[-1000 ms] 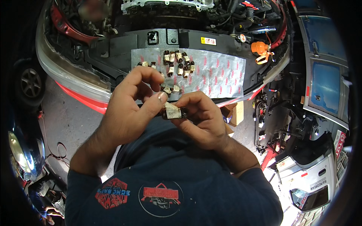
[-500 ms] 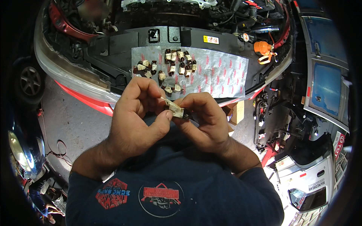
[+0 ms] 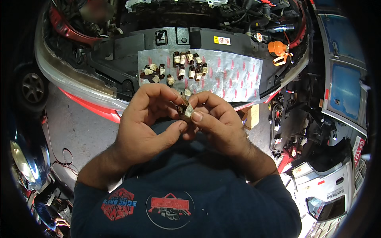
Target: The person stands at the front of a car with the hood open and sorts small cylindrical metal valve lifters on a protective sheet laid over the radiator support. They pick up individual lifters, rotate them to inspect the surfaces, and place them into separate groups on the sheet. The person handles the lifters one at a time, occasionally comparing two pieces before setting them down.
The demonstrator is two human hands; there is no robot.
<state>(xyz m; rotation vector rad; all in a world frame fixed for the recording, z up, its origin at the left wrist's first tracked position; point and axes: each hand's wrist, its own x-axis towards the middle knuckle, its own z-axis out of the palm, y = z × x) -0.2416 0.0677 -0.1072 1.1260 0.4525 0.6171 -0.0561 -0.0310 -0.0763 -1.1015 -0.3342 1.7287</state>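
My left hand [image 3: 149,119] and my right hand [image 3: 216,119] meet in front of my chest, both pinching one small brown-and-cream clip [image 3: 185,109] between fingertips and thumbs. Just beyond them lies a clear plastic sheet [image 3: 234,75] on the black front panel [image 3: 119,51] of a car's open engine bay. Several similar small clips [image 3: 186,65] lie scattered on the left half of that sheet.
An orange cap [image 3: 277,48] sits at the right of the engine bay. The red bumper edge [image 3: 91,109] runs below the panel. Car parts and a grey-white body panel [image 3: 329,190] lie on the floor at right, a headlamp [image 3: 24,166] at left.
Both hands have risen slightly toward the car. The clip between the fingers has been turned and now stands more upright.
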